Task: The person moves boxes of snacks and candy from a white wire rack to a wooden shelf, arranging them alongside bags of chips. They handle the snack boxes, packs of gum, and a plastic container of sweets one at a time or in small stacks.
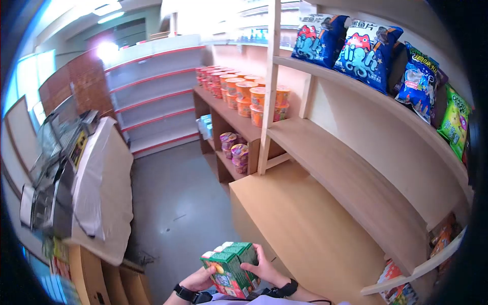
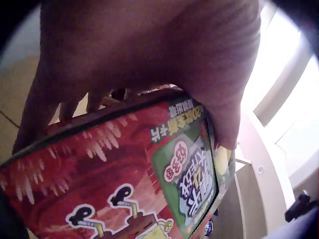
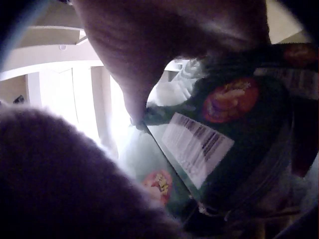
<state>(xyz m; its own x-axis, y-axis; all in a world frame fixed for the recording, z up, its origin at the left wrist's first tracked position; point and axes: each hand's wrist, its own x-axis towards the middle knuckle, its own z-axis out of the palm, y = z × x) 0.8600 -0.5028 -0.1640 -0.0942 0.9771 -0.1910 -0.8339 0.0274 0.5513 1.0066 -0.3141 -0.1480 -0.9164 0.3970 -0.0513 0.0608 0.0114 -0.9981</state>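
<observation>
Head view shows 2 hands low in the middle, holding a green and red pack of drink cartons (image 1: pixel 232 268) between them. The left hand (image 1: pixel 198 279) holds the pack's left side with its fingers curled under it. The right hand (image 1: pixel 265 267) holds the right side, fingers wrapped round the back. The pack is up in the air, close to the person's body, above the grey floor (image 1: pixel 178 203).

In the left wrist view the left hand's fingers (image 2: pixel 75 107) press on the top edge of the pack and the thumb goes down its side. The pack has a red picture with white spikes and a green label with Chinese writing (too tilted to read well). In the right wrist view there is a white barcode sticker (image 3: pixel 197 147) on the dark green side of the pack.

Just past the hands is a bare wooden shelf (image 1: pixel 305 223). Farther off, orange cup noodles (image 1: pixel 254 96) stand in rows, with purple cups (image 1: pixel 235 150) below them. Up on the top right shelf, blue snack bags (image 1: pixel 351 46) with a red octopus lean in a row, and a green bag (image 1: pixel 457 122) sits beside them. On the left is a covered counter (image 1: pixel 104 188).
</observation>
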